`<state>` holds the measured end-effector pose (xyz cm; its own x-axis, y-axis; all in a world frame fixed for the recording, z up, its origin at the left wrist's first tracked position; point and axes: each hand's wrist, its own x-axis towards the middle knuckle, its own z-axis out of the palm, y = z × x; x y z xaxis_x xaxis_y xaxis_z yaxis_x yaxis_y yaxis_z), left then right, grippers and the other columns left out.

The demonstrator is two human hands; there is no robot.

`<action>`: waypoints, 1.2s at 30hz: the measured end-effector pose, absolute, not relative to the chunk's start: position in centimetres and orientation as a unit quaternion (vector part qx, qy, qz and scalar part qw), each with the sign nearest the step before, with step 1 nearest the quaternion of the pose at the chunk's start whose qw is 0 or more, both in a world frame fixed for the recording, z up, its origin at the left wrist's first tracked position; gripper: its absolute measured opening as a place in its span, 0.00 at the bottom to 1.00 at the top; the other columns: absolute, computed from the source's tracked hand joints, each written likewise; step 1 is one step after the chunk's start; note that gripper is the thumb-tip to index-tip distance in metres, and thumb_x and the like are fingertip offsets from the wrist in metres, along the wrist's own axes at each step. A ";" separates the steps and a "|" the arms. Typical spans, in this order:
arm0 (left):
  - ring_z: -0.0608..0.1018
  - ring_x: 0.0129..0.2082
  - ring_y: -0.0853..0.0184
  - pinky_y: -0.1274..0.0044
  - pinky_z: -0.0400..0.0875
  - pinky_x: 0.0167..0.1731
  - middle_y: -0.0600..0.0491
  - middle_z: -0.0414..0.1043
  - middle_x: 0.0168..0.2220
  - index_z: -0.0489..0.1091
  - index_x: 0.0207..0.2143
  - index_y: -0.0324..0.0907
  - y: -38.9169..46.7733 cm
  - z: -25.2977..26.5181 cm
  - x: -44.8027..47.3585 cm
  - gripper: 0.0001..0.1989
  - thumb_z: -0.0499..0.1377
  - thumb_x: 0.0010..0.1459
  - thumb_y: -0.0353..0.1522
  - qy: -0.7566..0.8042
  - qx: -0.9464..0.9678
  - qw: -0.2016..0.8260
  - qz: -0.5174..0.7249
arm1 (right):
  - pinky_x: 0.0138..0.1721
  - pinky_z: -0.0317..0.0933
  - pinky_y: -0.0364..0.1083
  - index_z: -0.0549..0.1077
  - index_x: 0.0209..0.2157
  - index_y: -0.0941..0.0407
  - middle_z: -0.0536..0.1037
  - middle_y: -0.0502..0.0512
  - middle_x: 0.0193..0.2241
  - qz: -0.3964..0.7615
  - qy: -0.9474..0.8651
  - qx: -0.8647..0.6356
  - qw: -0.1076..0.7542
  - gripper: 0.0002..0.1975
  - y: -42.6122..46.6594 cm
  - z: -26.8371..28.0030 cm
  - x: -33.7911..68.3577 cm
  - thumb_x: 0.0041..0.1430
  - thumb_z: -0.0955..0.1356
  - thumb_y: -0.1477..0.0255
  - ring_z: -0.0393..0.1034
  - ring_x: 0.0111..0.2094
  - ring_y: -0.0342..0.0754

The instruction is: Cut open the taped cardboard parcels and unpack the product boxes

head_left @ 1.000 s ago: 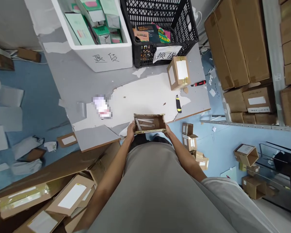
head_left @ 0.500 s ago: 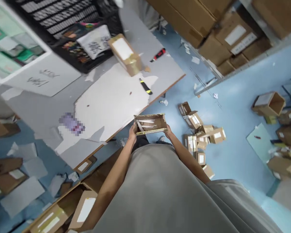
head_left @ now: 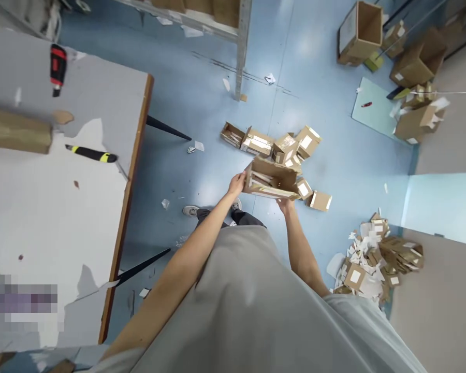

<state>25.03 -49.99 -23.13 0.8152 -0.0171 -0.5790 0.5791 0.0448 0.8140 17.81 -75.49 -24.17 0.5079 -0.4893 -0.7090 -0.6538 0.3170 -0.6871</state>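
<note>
Holding (head view): left hand [head_left: 237,183] grasps open carton [head_left: 276,170] at left end; right hand [head_left: 286,205] grips its near right corner.
Carton: above blue floor [head_left: 202,103], pale pieces [head_left: 261,178] inside.
Table [head_left: 108,93]: yellow-black cutter [head_left: 91,154] near wooden edge [head_left: 123,223].

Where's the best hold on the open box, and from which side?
Probably the short end walls of the open box, palms coming from outside: it is longer than wide, and its open top shows pale strips inside. The left hand grips one end.
</note>
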 end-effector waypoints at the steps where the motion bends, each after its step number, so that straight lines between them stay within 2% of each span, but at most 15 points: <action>1: 0.84 0.56 0.47 0.61 0.75 0.63 0.39 0.88 0.47 0.82 0.40 0.38 -52.5 -22.7 25.9 0.20 0.59 0.76 0.43 0.202 0.656 0.690 -0.231 | 0.53 0.78 0.58 0.73 0.42 0.46 0.83 0.61 0.46 0.038 0.518 -0.570 0.636 0.19 -77.8 -23.7 17.3 0.67 0.64 0.47 0.79 0.51 0.57; 4: 0.84 0.61 0.49 0.64 0.73 0.67 0.40 0.88 0.55 0.84 0.44 0.38 -58.3 -21.3 27.6 0.11 0.63 0.73 0.36 0.160 0.651 0.694 -0.262 | 0.55 0.79 0.57 0.72 0.41 0.47 0.81 0.63 0.46 -0.024 0.582 -0.543 0.605 0.22 -83.3 -22.4 15.2 0.72 0.57 0.47 0.80 0.52 0.56; 6: 0.84 0.63 0.50 0.64 0.72 0.70 0.41 0.88 0.57 0.85 0.46 0.39 -59.9 -20.7 27.9 0.08 0.66 0.70 0.32 0.144 0.649 0.694 -0.276 | 0.54 0.80 0.56 0.70 0.38 0.47 0.81 0.64 0.46 -0.036 0.608 -0.529 0.591 0.21 -84.9 -22.1 13.6 0.72 0.57 0.47 0.81 0.51 0.55; 11: 0.86 0.62 0.50 0.59 0.71 0.73 0.38 0.88 0.57 0.84 0.43 0.40 -55.0 -21.2 25.8 0.07 0.71 0.62 0.29 0.188 0.651 0.676 -0.290 | 0.49 0.80 0.54 0.64 0.34 0.46 0.78 0.59 0.36 0.013 0.618 -0.509 0.599 0.18 -81.5 -23.9 12.1 0.70 0.62 0.48 0.80 0.44 0.55; 14: 0.86 0.59 0.49 0.54 0.76 0.68 0.37 0.88 0.53 0.83 0.41 0.41 -48.3 -22.0 23.0 0.08 0.73 0.59 0.32 0.265 0.646 0.661 -0.276 | 0.47 0.79 0.50 0.66 0.35 0.46 0.79 0.56 0.34 0.088 0.592 -0.513 0.615 0.17 -76.0 -25.6 13.6 0.70 0.65 0.49 0.80 0.41 0.52; 18: 0.87 0.54 0.50 0.55 0.78 0.63 0.38 0.88 0.47 0.81 0.41 0.42 -38.9 -22.6 18.8 0.14 0.75 0.54 0.36 0.380 0.616 0.656 -0.213 | 0.47 0.78 0.46 0.74 0.38 0.49 0.84 0.55 0.35 0.208 0.518 -0.532 0.636 0.12 -66.9 -27.0 17.4 0.68 0.72 0.56 0.81 0.40 0.49; 24: 0.87 0.46 0.55 0.62 0.80 0.56 0.43 0.87 0.43 0.82 0.43 0.41 -25.9 -21.6 13.4 0.20 0.72 0.44 0.28 0.483 0.540 0.685 -0.072 | 0.50 0.79 0.44 0.81 0.41 0.51 0.90 0.54 0.40 0.330 0.379 -0.576 0.645 0.04 -51.9 -26.0 24.5 0.67 0.73 0.67 0.85 0.41 0.48; 31: 0.84 0.46 0.58 0.68 0.79 0.49 0.44 0.87 0.48 0.83 0.46 0.42 -13.0 -19.9 10.3 0.29 0.65 0.37 0.25 0.516 0.471 0.710 0.091 | 0.54 0.79 0.47 0.82 0.43 0.50 0.91 0.55 0.44 0.394 0.224 -0.617 0.643 0.08 -34.7 -22.6 31.2 0.65 0.77 0.64 0.87 0.46 0.50; 36: 0.83 0.44 0.60 0.67 0.79 0.51 0.44 0.86 0.49 0.83 0.49 0.41 -6.1 -18.9 9.0 0.32 0.68 0.35 0.26 0.518 0.430 0.719 0.171 | 0.55 0.78 0.47 0.83 0.44 0.50 0.91 0.54 0.45 0.421 0.137 -0.628 0.640 0.11 -23.7 -20.8 33.0 0.62 0.80 0.63 0.87 0.48 0.50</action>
